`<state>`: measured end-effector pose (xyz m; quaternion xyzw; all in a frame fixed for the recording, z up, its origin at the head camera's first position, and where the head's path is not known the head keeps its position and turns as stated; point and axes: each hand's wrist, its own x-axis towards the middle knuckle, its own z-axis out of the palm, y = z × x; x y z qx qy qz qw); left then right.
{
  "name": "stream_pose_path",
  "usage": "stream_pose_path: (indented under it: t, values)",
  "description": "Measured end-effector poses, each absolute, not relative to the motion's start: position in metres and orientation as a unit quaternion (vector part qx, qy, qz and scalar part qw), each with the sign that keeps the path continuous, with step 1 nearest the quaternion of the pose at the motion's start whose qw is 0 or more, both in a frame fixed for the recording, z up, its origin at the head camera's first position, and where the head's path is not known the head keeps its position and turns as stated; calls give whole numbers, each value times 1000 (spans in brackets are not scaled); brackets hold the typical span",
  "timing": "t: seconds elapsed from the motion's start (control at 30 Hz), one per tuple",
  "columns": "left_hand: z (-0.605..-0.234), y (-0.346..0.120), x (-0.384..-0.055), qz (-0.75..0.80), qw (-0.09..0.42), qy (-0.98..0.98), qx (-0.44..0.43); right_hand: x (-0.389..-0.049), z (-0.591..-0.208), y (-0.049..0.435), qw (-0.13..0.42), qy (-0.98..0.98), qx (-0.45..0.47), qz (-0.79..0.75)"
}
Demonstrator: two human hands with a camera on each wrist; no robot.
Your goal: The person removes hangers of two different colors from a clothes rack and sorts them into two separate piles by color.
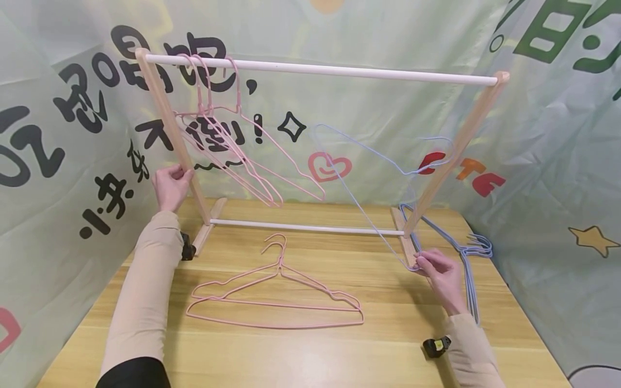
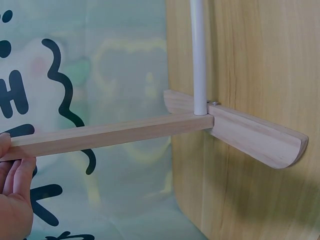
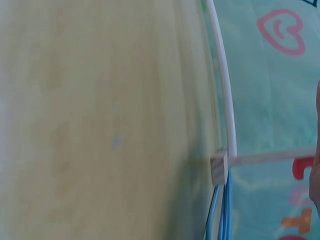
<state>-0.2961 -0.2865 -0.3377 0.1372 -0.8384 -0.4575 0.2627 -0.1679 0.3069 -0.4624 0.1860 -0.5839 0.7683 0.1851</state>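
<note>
A small garment rack with wooden posts has a white top bar (image 1: 339,71). My left hand (image 1: 172,187) grips its left post (image 2: 115,132) about midway up. Several pink hangers (image 1: 291,161) hang by their hooks near the left end of the bar. By one corner, my right hand (image 1: 441,277) pinches a blue hanger (image 1: 359,207); it is tilted in the air, its hook (image 1: 448,153) beside the right post. The right wrist view catches only the edge of that hand (image 3: 315,175), and the hanger is not seen there.
Two pink hangers (image 1: 274,326) lie overlapping on the wooden table (image 1: 301,361). A bundle of blue hangers (image 1: 468,250) lies at the right, by the rack's right foot (image 1: 405,242). A white lower bar (image 1: 305,227) joins the feet. Printed cloth (image 1: 548,161) surrounds the table.
</note>
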Motion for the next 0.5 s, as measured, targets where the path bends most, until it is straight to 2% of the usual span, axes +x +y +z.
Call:
stream_pose_path:
  t: [0.5]
  values:
    - [-338, -287, -297, -466, 258, -835, 137, -142, -473, 339, 244, -501, 174, 812]
